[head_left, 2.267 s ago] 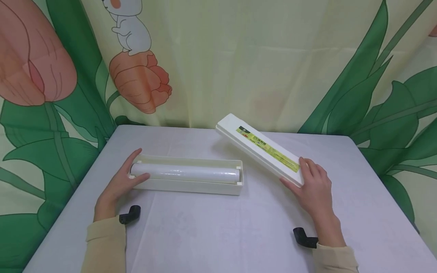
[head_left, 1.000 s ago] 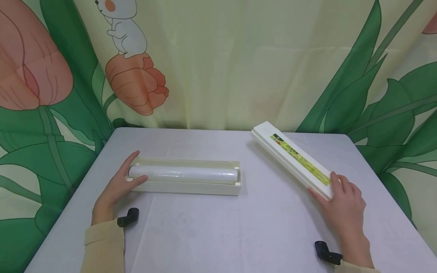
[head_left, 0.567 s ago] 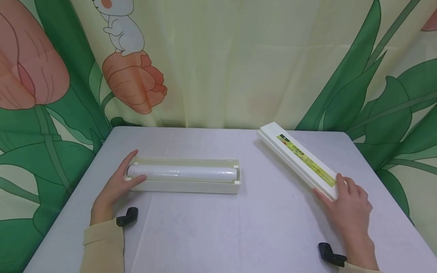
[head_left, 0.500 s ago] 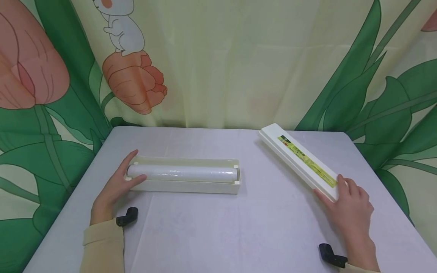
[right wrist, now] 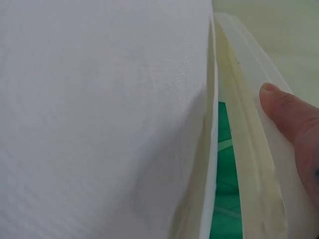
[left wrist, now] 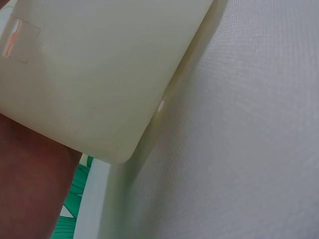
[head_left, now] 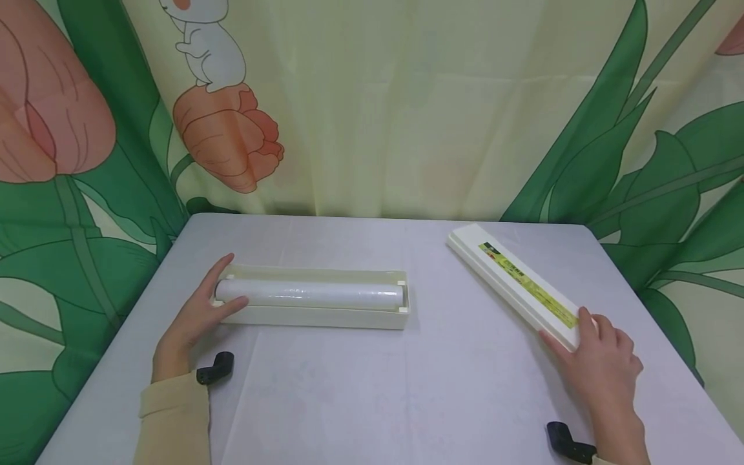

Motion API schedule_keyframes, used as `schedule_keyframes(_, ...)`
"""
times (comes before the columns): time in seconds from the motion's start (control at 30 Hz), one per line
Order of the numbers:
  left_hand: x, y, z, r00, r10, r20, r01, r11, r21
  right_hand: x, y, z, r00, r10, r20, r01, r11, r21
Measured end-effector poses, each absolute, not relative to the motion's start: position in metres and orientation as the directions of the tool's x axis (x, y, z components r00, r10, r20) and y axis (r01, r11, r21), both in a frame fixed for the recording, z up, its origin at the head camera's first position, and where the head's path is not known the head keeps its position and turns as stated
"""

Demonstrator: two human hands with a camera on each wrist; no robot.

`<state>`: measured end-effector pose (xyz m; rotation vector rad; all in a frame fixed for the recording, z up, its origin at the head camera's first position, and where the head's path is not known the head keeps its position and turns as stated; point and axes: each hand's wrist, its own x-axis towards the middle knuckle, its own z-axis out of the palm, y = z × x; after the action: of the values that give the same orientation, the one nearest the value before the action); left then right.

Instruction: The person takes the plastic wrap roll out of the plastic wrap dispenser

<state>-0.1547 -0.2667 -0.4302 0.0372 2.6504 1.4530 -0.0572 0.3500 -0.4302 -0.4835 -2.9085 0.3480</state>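
Observation:
A long white cling film box [head_left: 314, 317] lies uncovered on the table, its roll of clear film [head_left: 314, 294] inside. My left hand [head_left: 192, 320] holds the box's left end, thumb over the near wall and index finger behind. The left wrist view shows that plain end wall [left wrist: 99, 79] close up. Off to the right, my right hand [head_left: 604, 368] grips the near end of the white lid [head_left: 520, 284], which slants and bears a yellow-green label. In the right wrist view, the thumb [right wrist: 286, 109] presses along the lid's side [right wrist: 249, 64], with a gap between lid and table.
A white cloth [head_left: 325, 394] covers the table. Behind stands a curtain [head_left: 395, 116] printed with tulips, leaves and a white animal. Black wrist cameras [head_left: 216, 368] sit at both cuffs.
My right hand has carried the lid rightward and toward me, away from the box, and lowered it. The left hand and the box have stayed in place.

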Motion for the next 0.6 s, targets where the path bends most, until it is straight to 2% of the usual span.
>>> schedule_keyframes(0.37, -0.1547, -0.2673, -0.4318, -0.993, 0.088, -0.081, -0.022, 0.531, 0.847, -0.0547, 0.3481, -0.4307, -0.937, 0.349, -0.007, 0.339, 0.903, -0.265)
schedule_keyframes(0.6, -0.1546, -0.2675, -0.4320, -0.994, 0.085, -0.075, -0.019, 0.532, 0.847, -0.0530, 0.3454, -0.4303, -0.945, 0.312, -0.098, 0.327, 0.907, -0.265)
